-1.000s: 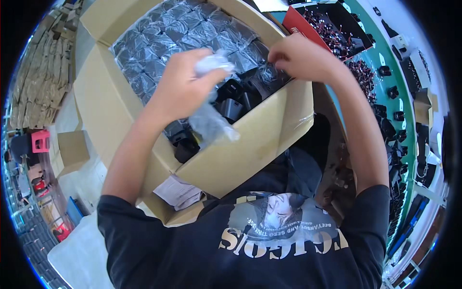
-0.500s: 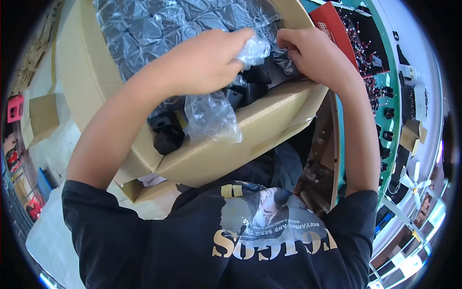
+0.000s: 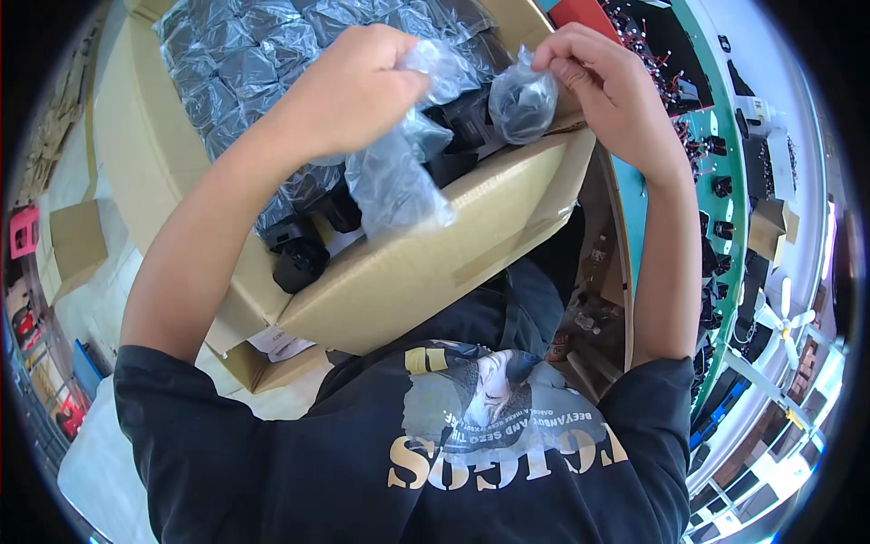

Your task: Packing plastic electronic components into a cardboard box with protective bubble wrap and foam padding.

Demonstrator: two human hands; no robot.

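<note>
A large open cardboard box (image 3: 444,240) stands before me, filled with rows of dark blocky things wrapped in clear plastic (image 3: 272,54). My left hand (image 3: 367,86) is closed on a bunch of crumpled clear plastic bags (image 3: 399,186), some of which hang down over the near wall of the box. Between thumb and fingers, my right hand (image 3: 603,91) pinches the top of another clear plastic bag (image 3: 523,100) above the right end; I cannot tell whether anything is inside it. Unwrapped black plastic parts (image 3: 299,263) lie along the near side of the box, others between my hands.
Right of the box, a red box (image 3: 580,13) with small wired parts beside it sits on a green bench (image 3: 729,163). Several black parts (image 3: 722,186) line that bench. A white fan (image 3: 785,317) stands farther right. On the left floor are a cardboard piece (image 3: 77,240) and a pink object (image 3: 24,231).
My right hand has risen out of the box, and the clear bag now hangs from its fingers. The left hand has shifted left with its bunch of bags.
</note>
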